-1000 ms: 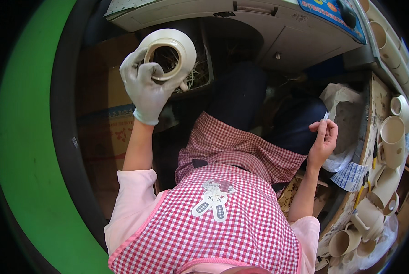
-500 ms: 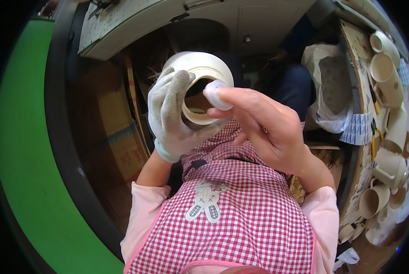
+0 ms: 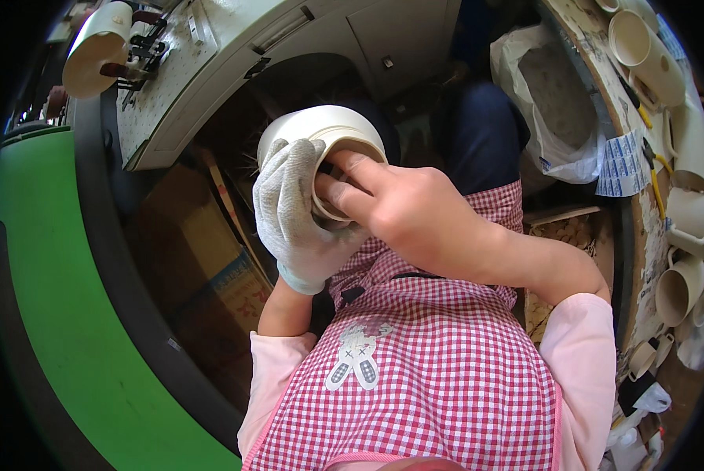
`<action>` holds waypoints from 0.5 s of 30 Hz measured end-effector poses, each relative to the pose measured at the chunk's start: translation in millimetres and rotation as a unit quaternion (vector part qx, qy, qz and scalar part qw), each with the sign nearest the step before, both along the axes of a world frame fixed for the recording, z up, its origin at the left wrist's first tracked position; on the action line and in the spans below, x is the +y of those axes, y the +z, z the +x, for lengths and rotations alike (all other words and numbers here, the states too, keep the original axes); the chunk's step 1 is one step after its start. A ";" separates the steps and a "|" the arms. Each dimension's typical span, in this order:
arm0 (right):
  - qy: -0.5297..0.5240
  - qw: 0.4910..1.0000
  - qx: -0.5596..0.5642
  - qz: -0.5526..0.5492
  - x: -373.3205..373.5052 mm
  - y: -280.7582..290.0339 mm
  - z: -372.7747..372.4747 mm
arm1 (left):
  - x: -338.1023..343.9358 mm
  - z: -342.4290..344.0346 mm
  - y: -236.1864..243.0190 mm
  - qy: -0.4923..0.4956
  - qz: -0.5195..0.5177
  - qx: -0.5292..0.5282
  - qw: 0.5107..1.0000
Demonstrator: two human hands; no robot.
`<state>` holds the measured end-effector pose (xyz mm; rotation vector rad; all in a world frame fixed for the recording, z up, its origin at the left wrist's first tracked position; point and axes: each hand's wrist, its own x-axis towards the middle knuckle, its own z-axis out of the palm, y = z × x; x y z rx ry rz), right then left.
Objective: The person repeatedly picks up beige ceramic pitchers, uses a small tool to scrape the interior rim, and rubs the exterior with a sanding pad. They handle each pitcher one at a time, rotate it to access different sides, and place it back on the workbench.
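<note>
A cream-coloured, round-bodied jar (image 3: 309, 122) is held tilted in front of my lap, its ringed mouth facing me. My left hand (image 3: 285, 208), in a grey-white knit glove, is closed around the jar's left side and underside, thumb near the rim. My bare right hand (image 3: 415, 208) reaches in from the right, with its fingers bent into the mouth. The fingertips are inside the jar, so what they hold is hidden.
Cream mugs (image 3: 679, 290) and tall cylinders (image 3: 636, 39) crowd a worn board on the right, beside yellow-handled tools (image 3: 655, 184). A plastic-lined bin (image 3: 556, 102) stands before it. At left are a green surface (image 3: 61, 298), a cardboard box (image 3: 202, 251) and a bench with a clamp (image 3: 140, 59).
My right hand has gone from just outside the mouth, where it pinched a small white rounded piece, into the jar. That piece is now out of sight. The view has shifted too.
</note>
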<state>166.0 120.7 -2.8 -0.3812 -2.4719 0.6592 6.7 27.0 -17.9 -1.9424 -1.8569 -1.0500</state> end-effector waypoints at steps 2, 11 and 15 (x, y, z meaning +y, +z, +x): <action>0.013 0.999 -0.012 0.044 4.1 0.9 -0.6 | 0.9 -0.2 -1.3 -0.001 0.004 -0.011 1.000; 0.053 0.984 -0.019 0.170 33.9 -3.4 -6.8 | 1.3 2.5 -1.5 -0.043 0.011 -0.017 0.999; 0.069 0.988 -0.080 0.116 38.1 6.0 -8.7 | 4.4 0.3 -3.9 -0.057 0.024 -0.028 0.998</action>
